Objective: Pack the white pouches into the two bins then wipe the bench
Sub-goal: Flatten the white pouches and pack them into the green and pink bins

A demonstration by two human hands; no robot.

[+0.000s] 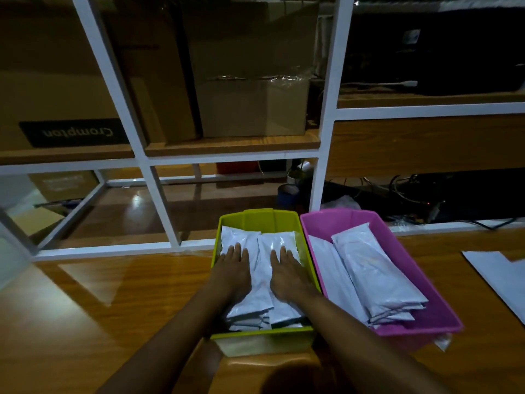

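Both hands lie flat, fingers spread out, on the white pouches (262,268) in the green bin (257,218). The left hand (233,273) and the right hand (287,275) press down side by side and grip nothing. The pink bin (397,251) sits just beside the green one, at 3 o'clock from it, with more white pouches stacked inside. Both bins stand on the brown worktop (113,294). At 3 o'clock from the pink bin lies something flat and white (495,273), maybe paper; it is too dim to tell.
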